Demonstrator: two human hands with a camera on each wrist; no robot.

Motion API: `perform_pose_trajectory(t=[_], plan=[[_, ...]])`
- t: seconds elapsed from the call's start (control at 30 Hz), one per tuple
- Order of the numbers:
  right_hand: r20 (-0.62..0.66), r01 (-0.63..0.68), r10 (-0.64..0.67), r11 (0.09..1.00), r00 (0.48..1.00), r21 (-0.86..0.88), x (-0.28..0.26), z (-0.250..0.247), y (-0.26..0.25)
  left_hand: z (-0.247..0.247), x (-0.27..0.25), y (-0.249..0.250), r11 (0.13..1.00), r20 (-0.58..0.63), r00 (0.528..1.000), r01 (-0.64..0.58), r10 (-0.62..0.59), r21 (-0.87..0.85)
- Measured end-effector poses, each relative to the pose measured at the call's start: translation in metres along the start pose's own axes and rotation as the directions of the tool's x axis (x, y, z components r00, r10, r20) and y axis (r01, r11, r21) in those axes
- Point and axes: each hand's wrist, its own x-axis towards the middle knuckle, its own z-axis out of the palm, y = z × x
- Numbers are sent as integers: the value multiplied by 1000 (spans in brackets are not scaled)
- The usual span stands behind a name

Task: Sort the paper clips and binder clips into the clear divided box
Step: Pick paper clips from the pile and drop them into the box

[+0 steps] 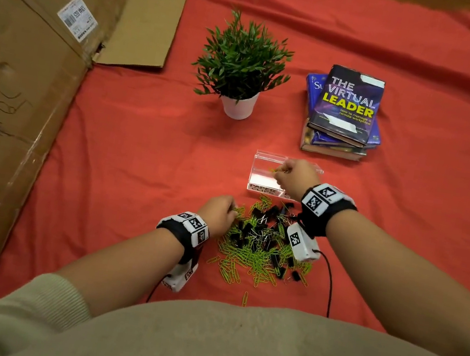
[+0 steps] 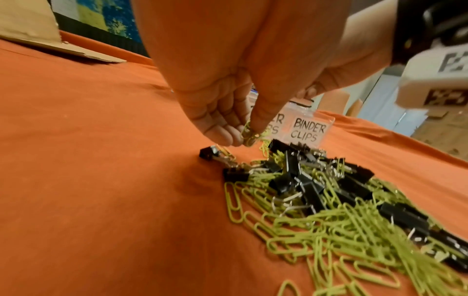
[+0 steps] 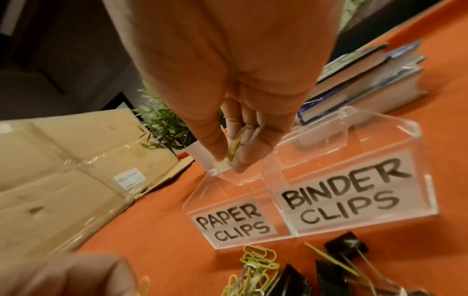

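The right hand [image 1: 295,176] covers much of the clear divided box [image 1: 261,178], so the head view hides the right compartment; the right wrist view shows two compartments, labelled PAPER CLIPS on the left and BINDER CLIPS on the right, both looking unfilled, though glare makes that hard to confirm. This hand's grip pinches a few green paper clips [image 3: 236,144] over the left compartment; their number cannot be made out. The left hand [image 1: 219,212], at the near-left edge of the pile [image 1: 264,240], pinches a small bunch of green clips [image 2: 249,134] just above the red cloth [image 1: 140,148]; again too tangled to count. The pile lies just near of the box, green paper clips mixed with black binder clips [image 2: 309,192], far too many and too overlapped to count. One stray paper clip [image 1: 245,299] lies nearest the person. Farther away stand one potted plant [image 1: 242,66] and a stack of three books [image 1: 344,112]; flattened cardboard [image 1: 28,80] at left runs out of frame.
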Motion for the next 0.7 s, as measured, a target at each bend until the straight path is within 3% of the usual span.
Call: perform_pose_trajectory(t=[0.17, 0.33, 0.5, 0.6, 0.7], plan=[[-33, 197, -215, 939, 976, -281, -13, 18, 0, -18, 0, 10, 996, -25, 999, -21, 19, -88], [220, 390, -332, 859, 917, -332, -39, 56, 26, -38, 20, 35, 990, -131, 989, -85, 70, -110], [226, 395, -331, 841, 916, -371, -54, 60, 56, -44, 48, 57, 977, -158, 967, -185, 199, 101], [240, 394, -324, 847, 915, -356, -60, 54, 66, -36, 59, 62, 960, -116, 973, -173, 201, 218], [175, 396, -357, 855, 918, -334, -57, 49, 66, -29, 58, 61, 951, -119, 968, -185, 220, 249]])
